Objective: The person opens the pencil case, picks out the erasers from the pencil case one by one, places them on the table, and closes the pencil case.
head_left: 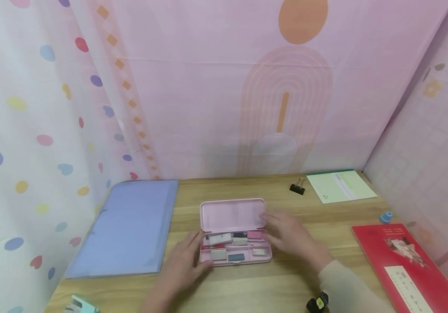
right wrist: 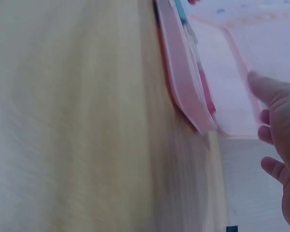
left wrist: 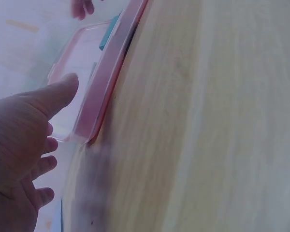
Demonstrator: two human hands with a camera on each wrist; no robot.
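A pink pencil case [head_left: 236, 262] lies on the table with its lid [head_left: 231, 215] raised. Inside are erasers, among them a dark one [head_left: 236, 257], and several pens, one red [head_left: 214, 247], plus a pink block [head_left: 254, 235]. Beside the case's left end is my left hand [head_left: 182, 263], fingers loosely extended and thumb near the front corner. My right hand [head_left: 289, 234] is at the right end, fingertips by the lid's edge; in the right wrist view the thumb [right wrist: 268, 89] overlaps that edge. Whether it touches the lid I cannot tell.
A blue folder [head_left: 130, 230] lies on the left, with a mint-coloured stapler-like object [head_left: 81, 304] at the front. To the right are a black binder clip [head_left: 297, 188], a pale green notebook [head_left: 341, 187], a small blue object [head_left: 386, 217] and a red book [head_left: 407, 265].
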